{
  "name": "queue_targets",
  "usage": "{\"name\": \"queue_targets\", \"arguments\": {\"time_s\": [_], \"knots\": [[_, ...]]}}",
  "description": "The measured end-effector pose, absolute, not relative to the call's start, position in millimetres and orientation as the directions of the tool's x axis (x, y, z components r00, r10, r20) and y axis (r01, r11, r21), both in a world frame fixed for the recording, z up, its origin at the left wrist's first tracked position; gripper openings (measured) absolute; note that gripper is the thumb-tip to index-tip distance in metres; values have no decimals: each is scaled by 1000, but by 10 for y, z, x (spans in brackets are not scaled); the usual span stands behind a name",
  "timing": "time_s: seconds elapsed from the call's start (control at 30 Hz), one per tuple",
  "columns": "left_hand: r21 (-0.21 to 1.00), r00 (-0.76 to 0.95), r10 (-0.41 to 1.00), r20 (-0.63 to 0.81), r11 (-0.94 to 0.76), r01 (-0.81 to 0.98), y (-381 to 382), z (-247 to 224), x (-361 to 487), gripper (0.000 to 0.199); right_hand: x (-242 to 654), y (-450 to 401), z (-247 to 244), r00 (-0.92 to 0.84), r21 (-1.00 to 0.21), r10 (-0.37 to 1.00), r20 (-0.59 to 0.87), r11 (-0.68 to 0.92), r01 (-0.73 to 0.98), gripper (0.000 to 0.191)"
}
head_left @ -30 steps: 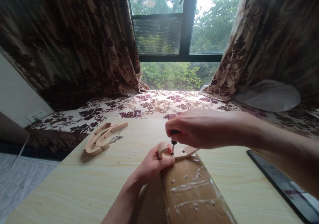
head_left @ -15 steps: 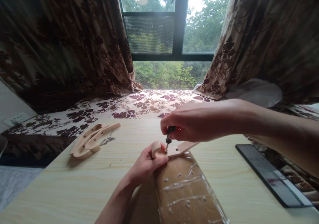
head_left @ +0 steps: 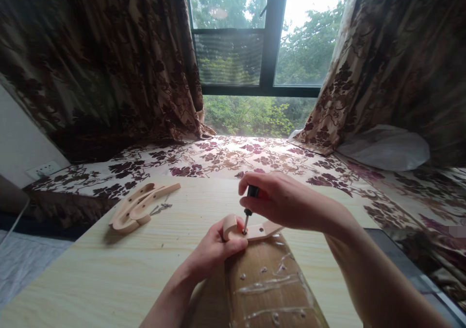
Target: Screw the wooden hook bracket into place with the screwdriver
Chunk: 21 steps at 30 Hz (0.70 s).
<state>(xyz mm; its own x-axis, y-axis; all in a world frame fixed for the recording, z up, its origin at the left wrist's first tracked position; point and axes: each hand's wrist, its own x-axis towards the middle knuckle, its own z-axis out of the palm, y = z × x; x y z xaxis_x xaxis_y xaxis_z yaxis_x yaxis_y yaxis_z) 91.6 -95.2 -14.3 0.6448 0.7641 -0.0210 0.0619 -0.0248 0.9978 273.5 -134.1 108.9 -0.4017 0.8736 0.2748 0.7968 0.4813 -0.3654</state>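
My right hand is closed around the black handle of a screwdriver. Its shaft points down, with the tip at a hole in a curved wooden hook. Pinching the hook's rounded end is my left hand, thumb on the near side. The hook lies across the far end of a taped brown block, which has several holes in its top. A second dark hole shows in the hook, right of the screwdriver tip. Whether a screw sits under the tip cannot be made out.
Two more wooden hooks lie at the left of the pale wooden table, beside a small pile of screws. A tablet is partly behind my right forearm. Beyond stand a floral-covered ledge and a window.
My right hand has turned about the screwdriver, its wrist lower and forearm steeper, and its fingers have loosened somewhat. The view has shifted slightly; my left hand still grips the hook.
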Motion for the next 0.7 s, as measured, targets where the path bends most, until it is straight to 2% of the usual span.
{"name": "queue_targets", "arguments": {"time_s": [0.1, 0.27, 0.5, 0.7], "knots": [[998, 642, 767, -19, -26, 60, -964, -126, 918, 29, 2725, -1332, 974, -377, -454, 862, 338, 501, 737, 10], [998, 641, 767, -35, -5, 61, -982, -96, 925, 28, 2709, -1294, 860, -416, -502, 838, 352, 544, 672, 15], [999, 644, 765, -26, -3, 44, -996, -85, 923, 24, 2761, -1174, 785, -316, -574, 876, 364, 478, 665, 19], [999, 644, 765, -33, 2, 48, -1005, -86, 923, 22, 2828, -1262, 845, -377, -582, 851, 365, 525, 622, 5]]}}
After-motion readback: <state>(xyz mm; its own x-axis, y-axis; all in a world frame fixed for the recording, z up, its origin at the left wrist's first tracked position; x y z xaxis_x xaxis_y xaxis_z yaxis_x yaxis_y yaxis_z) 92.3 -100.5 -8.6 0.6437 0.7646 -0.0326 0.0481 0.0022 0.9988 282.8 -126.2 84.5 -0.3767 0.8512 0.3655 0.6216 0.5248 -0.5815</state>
